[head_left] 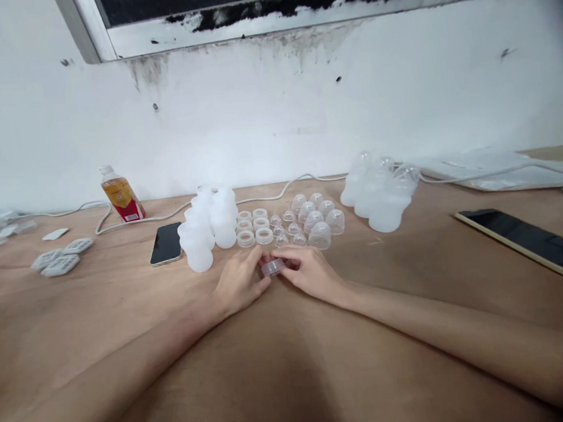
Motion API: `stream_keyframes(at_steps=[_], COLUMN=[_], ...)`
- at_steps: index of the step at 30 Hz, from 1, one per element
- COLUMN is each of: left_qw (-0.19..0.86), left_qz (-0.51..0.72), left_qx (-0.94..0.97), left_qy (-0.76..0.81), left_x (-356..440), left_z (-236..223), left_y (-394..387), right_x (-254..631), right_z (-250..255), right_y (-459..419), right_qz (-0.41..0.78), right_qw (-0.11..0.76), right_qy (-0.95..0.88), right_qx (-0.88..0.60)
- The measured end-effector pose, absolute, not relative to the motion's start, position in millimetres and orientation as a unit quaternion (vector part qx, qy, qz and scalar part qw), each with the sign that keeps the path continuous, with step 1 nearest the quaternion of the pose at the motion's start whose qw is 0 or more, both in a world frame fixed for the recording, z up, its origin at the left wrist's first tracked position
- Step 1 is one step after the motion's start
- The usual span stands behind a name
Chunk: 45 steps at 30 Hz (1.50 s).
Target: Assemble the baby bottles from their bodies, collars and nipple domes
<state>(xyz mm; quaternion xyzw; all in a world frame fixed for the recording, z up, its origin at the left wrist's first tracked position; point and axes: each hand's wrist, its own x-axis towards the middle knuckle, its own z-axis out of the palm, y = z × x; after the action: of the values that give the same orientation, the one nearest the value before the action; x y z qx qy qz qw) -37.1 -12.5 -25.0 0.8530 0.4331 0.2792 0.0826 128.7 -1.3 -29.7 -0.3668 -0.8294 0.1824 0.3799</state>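
Note:
My left hand [241, 277] and my right hand [312, 270] meet low over the table, both closed on one small translucent ring [272, 267], pinched between thumbs and fingers. Part of the ring is covered by my fingertips. Just beyond my hands stand rows of white screw rings [246, 239], small clear nipples [292, 228] and clear dome caps [335, 221]. To the left of the rings are several frosted white bottles [199, 254]. Farther right stands a group of bottles [385, 210], some of them with clear domes on top.
A phone [165, 244] lies left of the bottles, and a larger phone [531, 242] at the right. A drink bottle [123, 195] stands near the wall. White cable [303, 177] runs along the back. Plastic bags [503, 171] and pale grey pieces [60, 264] lie at the sides.

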Motion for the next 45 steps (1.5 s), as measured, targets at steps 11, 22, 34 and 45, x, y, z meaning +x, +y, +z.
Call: stream_keyframes(at_steps=[11, 22, 34, 45], left_qw=[0.077, 0.084, -0.073, -0.094], left_qz=[0.363, 0.306, 0.282, 0.463], left_qx=[0.809, 0.813, 0.858, 0.621], left_qy=[0.456, 0.489, 0.423, 0.625], left_x=[-37, -34, -35, -121], left_z=[-30, -28, -15, -11], left_y=[-15, -13, -29, -12], right_x=[129, 128, 131, 131], right_z=[-31, -34, -34, -35], right_y=[3, 1, 9, 17], right_qz=[0.189, 0.166, 0.337, 0.504], right_qw=[0.405, 0.361, 0.408, 0.433], right_qy=[-0.808, -0.838, -0.747, -0.646], right_qx=[-0.385, -0.375, -0.402, -0.375])
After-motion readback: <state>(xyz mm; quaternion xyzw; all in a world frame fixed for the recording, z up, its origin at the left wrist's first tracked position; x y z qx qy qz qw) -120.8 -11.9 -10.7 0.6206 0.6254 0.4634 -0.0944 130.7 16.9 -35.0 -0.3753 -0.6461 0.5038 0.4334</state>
